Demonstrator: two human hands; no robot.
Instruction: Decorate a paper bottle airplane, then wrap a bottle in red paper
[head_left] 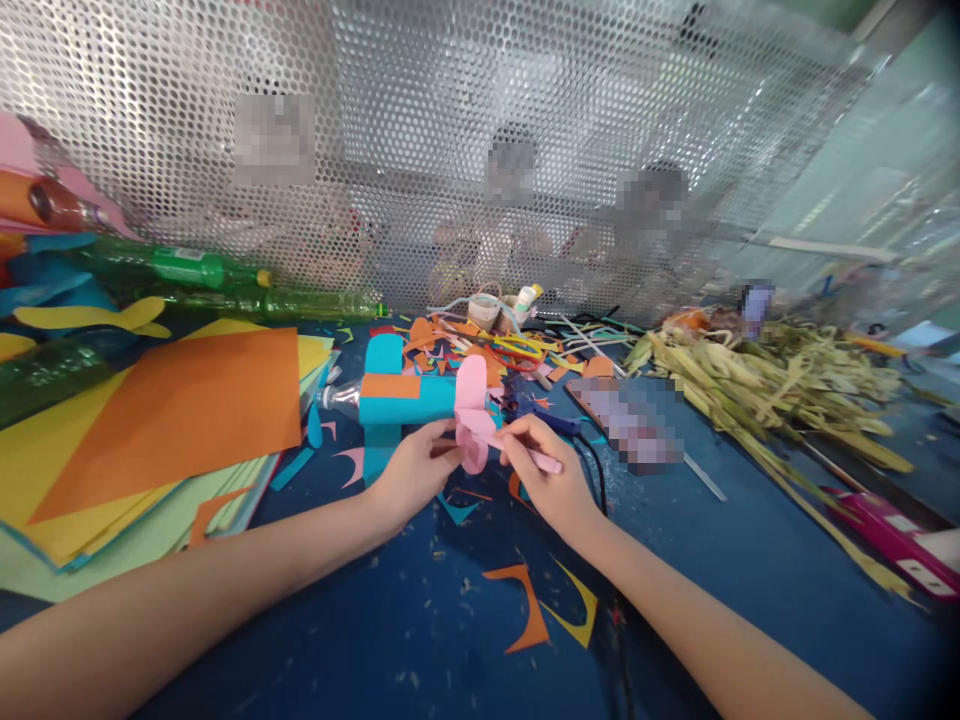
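A pink paper cut-out (472,385) with rounded ends stands folded by the base of a plastic bottle (341,397) wrapped in blue paper (435,397). The bottle lies on its side, with blue paper wings and an orange patch. My left hand (416,465) pinches the lower part of the cut-out between thumb and fingers. In the closed fingers of my right hand (551,470) is a slim pink pen-like stick (546,461), its far end against the cut-out. Just behind that hand lies a dark blue tool with a black cord (551,418), perhaps a glue gun.
Coloured paper sheets (187,410) are stacked at left, near green bottles (180,268). Paper scraps (525,610) litter the blue table (360,640). A phone (630,425), dried husks (780,370) and a magenta power strip (900,545) lie at right. People sit behind a perforated sheet (420,120).
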